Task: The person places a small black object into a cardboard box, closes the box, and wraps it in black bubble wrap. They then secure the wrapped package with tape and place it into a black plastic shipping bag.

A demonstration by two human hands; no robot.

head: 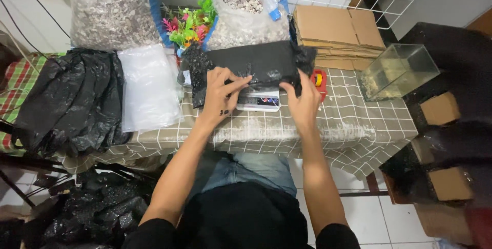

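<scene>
A black plastic bag (256, 62) lies across a small white scale (260, 100) on the table. My left hand (221, 91) rests on the bag's left part, fingers curled onto the plastic. At the bag's right end my right hand (302, 99) presses and grips its lower edge. The scale's display shows between my hands, partly covered by the bag.
A heap of black bags (72, 100) and clear bags (148, 87) lie at left. Two big bags of gravel (113, 18) flank plastic plants (189, 23) at the back. Flat cardboard (335, 31), a glass tank (397, 72), a red tape dispenser (319, 81), checked tablecloth (348, 121).
</scene>
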